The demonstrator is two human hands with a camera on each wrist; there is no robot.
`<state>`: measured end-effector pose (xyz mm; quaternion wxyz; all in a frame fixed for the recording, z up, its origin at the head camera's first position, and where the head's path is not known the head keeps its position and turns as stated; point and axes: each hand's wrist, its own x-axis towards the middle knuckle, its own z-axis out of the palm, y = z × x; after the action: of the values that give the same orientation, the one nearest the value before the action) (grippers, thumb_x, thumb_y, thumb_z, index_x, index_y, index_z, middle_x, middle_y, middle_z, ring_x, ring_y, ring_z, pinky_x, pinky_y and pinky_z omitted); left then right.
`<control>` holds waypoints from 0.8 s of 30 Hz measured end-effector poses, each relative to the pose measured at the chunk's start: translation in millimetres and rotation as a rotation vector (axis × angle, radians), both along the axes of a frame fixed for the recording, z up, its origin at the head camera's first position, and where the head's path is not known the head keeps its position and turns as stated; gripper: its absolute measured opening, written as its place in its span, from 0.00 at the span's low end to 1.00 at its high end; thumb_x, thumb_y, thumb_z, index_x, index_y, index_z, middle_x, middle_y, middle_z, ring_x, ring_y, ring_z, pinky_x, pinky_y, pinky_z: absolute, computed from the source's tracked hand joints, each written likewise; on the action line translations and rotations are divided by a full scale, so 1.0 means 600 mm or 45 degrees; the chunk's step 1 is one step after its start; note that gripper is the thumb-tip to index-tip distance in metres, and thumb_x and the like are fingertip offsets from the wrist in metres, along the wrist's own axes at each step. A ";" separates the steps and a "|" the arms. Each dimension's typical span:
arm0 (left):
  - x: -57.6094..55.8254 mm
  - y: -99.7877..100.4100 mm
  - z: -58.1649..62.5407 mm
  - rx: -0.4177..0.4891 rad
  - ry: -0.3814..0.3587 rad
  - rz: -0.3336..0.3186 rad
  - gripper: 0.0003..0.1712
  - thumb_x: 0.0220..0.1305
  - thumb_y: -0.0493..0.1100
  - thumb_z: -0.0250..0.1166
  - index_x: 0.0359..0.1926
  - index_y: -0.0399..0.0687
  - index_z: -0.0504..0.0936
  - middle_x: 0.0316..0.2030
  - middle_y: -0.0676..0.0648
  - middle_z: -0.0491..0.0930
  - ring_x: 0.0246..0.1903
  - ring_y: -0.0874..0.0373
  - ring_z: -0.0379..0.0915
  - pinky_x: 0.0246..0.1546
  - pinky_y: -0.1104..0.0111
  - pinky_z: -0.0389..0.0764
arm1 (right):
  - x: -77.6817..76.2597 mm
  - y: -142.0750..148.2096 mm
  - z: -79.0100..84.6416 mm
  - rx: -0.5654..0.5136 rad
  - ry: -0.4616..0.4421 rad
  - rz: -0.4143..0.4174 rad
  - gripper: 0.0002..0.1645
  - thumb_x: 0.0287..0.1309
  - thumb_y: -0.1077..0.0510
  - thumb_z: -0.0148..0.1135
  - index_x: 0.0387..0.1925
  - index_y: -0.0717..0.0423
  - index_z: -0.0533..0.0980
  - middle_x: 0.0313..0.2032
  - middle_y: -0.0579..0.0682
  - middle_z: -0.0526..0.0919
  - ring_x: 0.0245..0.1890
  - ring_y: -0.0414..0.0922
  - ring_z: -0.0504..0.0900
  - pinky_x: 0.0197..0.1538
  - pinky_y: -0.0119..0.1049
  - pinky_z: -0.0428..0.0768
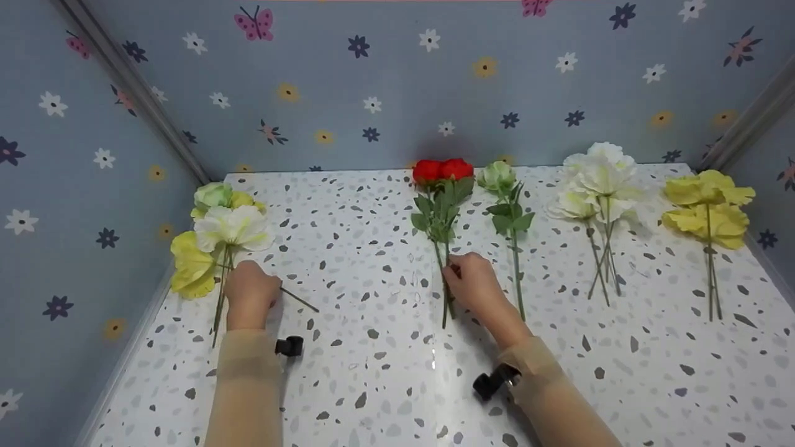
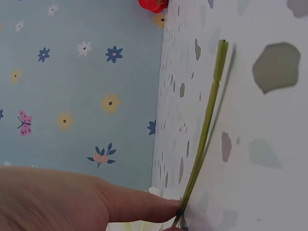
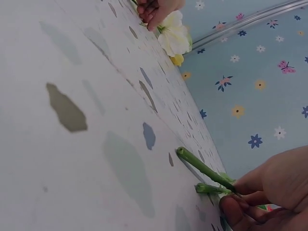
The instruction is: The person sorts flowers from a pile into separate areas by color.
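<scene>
On the left, my left hand (image 1: 251, 290) pinches a thin green stem (image 2: 209, 110) between thumb and finger. That stem lines up with a yellow artificial flower (image 1: 192, 266); its cut end sticks out right of the hand. A white flower (image 1: 231, 228) lies just above, its stems passing beside the hand. Near the middle, my right hand (image 1: 475, 279) pinches at the stems of two red artificial roses (image 1: 442, 171) with green leaves. In the right wrist view, two green stem ends (image 3: 204, 168) poke out from the fingers of the right hand (image 3: 274, 192).
A pale green rose (image 1: 497, 177), a bunch of white flowers (image 1: 601, 174) and yellow flowers (image 1: 708, 208) lie to the right. Another pale green flower (image 1: 212, 195) is at far left. Flower-patterned panels (image 1: 404, 81) wall in the speckled white tabletop (image 1: 366, 385).
</scene>
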<state>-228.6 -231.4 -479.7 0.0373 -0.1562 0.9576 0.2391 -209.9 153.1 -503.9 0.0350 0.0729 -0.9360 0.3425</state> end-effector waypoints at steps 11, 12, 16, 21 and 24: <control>0.003 -0.024 0.018 0.161 0.008 0.157 0.18 0.63 0.45 0.60 0.33 0.31 0.83 0.15 0.46 0.80 0.23 0.48 0.80 0.47 0.49 0.78 | 0.002 0.003 0.004 -0.056 -0.049 -0.023 0.11 0.68 0.62 0.60 0.29 0.58 0.82 0.28 0.52 0.82 0.26 0.45 0.79 0.30 0.39 0.80; 0.003 -0.026 0.022 0.185 0.031 0.189 0.18 0.64 0.47 0.61 0.31 0.33 0.83 0.12 0.48 0.80 0.21 0.50 0.80 0.50 0.48 0.77 | 0.002 0.004 0.005 -0.054 -0.050 -0.023 0.11 0.68 0.61 0.60 0.29 0.58 0.82 0.29 0.51 0.82 0.27 0.45 0.79 0.31 0.39 0.80; 0.004 -0.026 0.037 0.258 0.203 0.287 0.18 0.65 0.47 0.60 0.24 0.40 0.83 0.09 0.52 0.77 0.25 0.46 0.82 0.52 0.48 0.76 | 0.004 0.006 0.005 -0.040 -0.049 -0.025 0.10 0.67 0.60 0.61 0.29 0.57 0.82 0.28 0.51 0.81 0.26 0.45 0.78 0.31 0.39 0.80; 0.003 -0.007 0.049 0.208 0.510 0.309 0.22 0.62 0.43 0.59 0.12 0.44 0.78 0.10 0.50 0.75 0.28 0.41 0.78 0.38 0.54 0.74 | 0.004 0.007 0.004 -0.025 -0.045 -0.026 0.11 0.65 0.60 0.64 0.25 0.56 0.79 0.24 0.49 0.79 0.23 0.44 0.75 0.29 0.39 0.76; 0.006 0.006 0.060 0.285 0.554 0.317 0.19 0.65 0.43 0.56 0.23 0.41 0.87 0.15 0.48 0.82 0.20 0.52 0.80 0.34 0.63 0.75 | 0.006 0.008 0.006 -0.036 -0.080 -0.030 0.14 0.66 0.58 0.64 0.23 0.55 0.77 0.20 0.48 0.77 0.20 0.44 0.73 0.27 0.38 0.74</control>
<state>-225.0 -227.7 -443.8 -0.1820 -0.2126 0.8842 0.3740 -206.4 157.9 -500.0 0.0108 0.0506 -0.9325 0.3574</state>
